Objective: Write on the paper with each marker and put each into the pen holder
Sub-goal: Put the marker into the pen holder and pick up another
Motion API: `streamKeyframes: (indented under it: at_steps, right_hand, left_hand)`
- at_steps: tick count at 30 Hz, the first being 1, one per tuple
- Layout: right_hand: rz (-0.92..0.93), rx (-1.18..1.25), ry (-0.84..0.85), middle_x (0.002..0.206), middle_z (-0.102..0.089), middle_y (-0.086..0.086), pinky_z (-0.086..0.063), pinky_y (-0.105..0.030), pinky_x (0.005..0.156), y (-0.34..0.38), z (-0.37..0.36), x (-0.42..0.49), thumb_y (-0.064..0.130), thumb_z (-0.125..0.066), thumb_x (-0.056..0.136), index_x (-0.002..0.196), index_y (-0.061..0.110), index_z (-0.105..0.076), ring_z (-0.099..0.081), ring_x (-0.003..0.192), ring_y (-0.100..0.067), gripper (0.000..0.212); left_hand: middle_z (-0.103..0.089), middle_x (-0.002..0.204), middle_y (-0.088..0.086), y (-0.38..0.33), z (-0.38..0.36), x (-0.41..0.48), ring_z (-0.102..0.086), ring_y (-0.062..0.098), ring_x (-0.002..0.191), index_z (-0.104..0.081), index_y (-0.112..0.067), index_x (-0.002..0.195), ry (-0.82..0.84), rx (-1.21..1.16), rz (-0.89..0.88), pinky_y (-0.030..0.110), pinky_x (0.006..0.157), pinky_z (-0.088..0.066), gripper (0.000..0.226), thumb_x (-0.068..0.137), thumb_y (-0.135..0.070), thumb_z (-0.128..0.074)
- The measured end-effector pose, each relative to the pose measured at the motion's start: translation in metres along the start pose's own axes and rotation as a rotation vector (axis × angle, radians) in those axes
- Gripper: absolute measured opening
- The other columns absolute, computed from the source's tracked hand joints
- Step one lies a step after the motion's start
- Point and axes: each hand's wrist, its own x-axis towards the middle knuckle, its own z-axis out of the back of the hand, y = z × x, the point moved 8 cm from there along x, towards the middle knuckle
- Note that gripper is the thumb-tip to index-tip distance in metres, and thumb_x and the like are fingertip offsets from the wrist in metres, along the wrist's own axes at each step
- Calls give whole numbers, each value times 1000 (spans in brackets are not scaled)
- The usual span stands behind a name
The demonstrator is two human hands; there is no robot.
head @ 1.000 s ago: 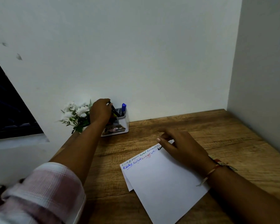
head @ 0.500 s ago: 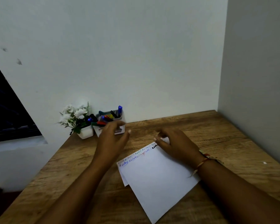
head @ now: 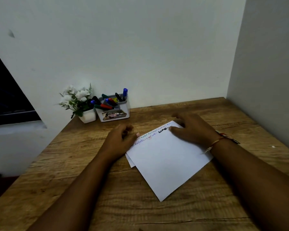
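White paper (head: 165, 157); coloured handwriting along top

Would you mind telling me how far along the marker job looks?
Done: the paper carries coloured lines of writing, and several markers sit in the pen holder. In hand: nothing; the left hand and right hand touch the paper, empty. Left: no marker shows on the table, so probably nothing.

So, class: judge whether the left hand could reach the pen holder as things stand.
Probably yes. The left hand holds nothing, and only bare wooden desk lies between it and the pen holder; the flower pot stands to the holder's left, off that path.
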Motion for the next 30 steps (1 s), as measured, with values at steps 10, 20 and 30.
streamKeyframes:
  at_steps: [10, 20, 30]
  right_hand:
    - [-59, -39, 60, 137, -64, -3, -49, -42, 102, -7, -9, 1, 41, -72, 87, 143, 20, -54, -59, 125, -23, 62]
    - [-145, -46, 18, 143, -59, -11, -42, -44, 109, -13, -13, 4, 33, -63, 95, 145, 18, -51, -51, 134, -32, 54]
    - [-282, -20, -117, 137, -61, -12, -41, -43, 108, -25, 2, -4, 33, -61, 96, 139, 17, -57, -50, 130, -34, 46]
  left_hand:
    - [-55, 119, -18, 7, -4, 1, -50, -9, 103, -57, -35, 123, 58, -10, 10, 10, 76, -39, 53, 77, -52, -74]
    - [-51, 130, -9, 8, -5, 4, -52, 7, 112, -53, -33, 129, 62, 40, 10, 23, 88, -47, 54, 80, -46, -75]
    - [-49, 138, -4, 19, 2, 1, -45, 16, 126, -47, -27, 136, -72, 154, 110, 48, 106, -40, 57, 86, -44, -66]
